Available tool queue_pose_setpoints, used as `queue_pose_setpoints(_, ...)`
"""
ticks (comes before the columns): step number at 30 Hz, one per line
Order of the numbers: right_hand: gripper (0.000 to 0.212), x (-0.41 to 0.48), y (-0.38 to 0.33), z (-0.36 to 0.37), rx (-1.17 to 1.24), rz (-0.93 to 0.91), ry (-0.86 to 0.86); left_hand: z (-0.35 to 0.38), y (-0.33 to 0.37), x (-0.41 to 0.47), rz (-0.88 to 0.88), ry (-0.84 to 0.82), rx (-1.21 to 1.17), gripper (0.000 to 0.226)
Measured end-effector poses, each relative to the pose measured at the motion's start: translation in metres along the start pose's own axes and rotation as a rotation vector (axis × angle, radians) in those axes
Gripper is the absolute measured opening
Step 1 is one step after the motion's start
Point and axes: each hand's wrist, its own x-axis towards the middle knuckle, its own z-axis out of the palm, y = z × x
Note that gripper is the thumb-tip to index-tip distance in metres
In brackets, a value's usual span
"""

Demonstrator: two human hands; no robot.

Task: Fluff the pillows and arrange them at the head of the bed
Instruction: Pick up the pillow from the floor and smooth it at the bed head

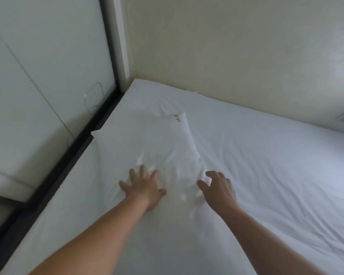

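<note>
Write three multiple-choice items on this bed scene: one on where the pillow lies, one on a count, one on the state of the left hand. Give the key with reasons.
1. Where does the pillow lie on the bed?
A. Near the corner where the two walls meet
B. On the floor
C. Against the right edge of the view

2. How many pillows are visible?
A. Three
B. One
C. None

3. How is the left hand set?
A. Clenched in a fist
B. Out of view
C. Fingers spread, pressed flat on the pillow

Key: 1 A, it sits by the wall corner; 2 B, only one shows; 3 C, the fabric creases around the open palm, while the right hand curls at the pillow's edge.
</note>
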Motion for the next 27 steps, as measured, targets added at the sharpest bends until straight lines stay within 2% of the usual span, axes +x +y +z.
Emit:
queue_pose_setpoints(3,0.074,0.034,0.027,0.013,-0.048,0.076,-0.131,0.021,-0.016,-0.002,-0.293,0.095,-0.273,0.107)
queue_pose_setpoints(5,0.087,0.049,0.033,0.025,0.047,0.082,-0.168,0.023,-0.027,0.003,-0.532,0.137,-0.501,0.134)
queue_pose_setpoints(7,0.097,0.056,0.029,0.038,0.197,0.108,-0.196,0.03,-0.043,0.012,-0.673,0.146,-0.725,0.148)
queue_pose_setpoints(9,0.1,0.057,0.026,0.053,0.219,0.115,-0.202,0.041,-0.053,0.021,-0.678,0.147,-0.878,0.138)
queue_pose_setpoints(10,0.091,0.058,0.025,0.059,0.175,0.094,-0.181,0.047,-0.054,0.024,-0.648,0.178,-0.884,0.124)
queue_pose_setpoints(13,0.047,0.053,0.022,0.064,0.158,0.0,-0.028,0.051,-0.051,0.028,-0.537,0.35,-0.89,0.076)
queue_pose_setpoints(15,0.033,0.048,0.014,0.057,0.23,-0.081,0.094,0.036,-0.045,0.029,-0.481,0.48,-0.935,0.052)
queue_pose_setpoints(17,0.026,0.046,0.003,0.046,0.291,-0.142,0.218,0.011,-0.04,0.032,-0.434,0.634,-0.924,0.039)
queue_pose_setpoints(19,0.029,0.045,-0.006,0.036,0.336,-0.153,0.323,-0.021,-0.035,0.038,-0.33,0.769,-0.858,0.035)
queue_pose_setpoints(21,0.033,0.05,-0.011,0.03,0.331,-0.123,0.37,-0.049,-0.03,0.05,-0.216,0.825,-0.72,0.034)
queue_pose_setpoints(24,0.048,0.064,-0.012,0.025,0.172,0.001,0.278,-0.074,-0.025,0.07,-0.231,0.769,-0.394,0.047)
queue_pose_setpoints(27,0.081,0.089,-0.016,0.021,0.098,0.061,0.11,-0.073,-0.019,0.09,-0.287,0.542,-0.136,0.08)
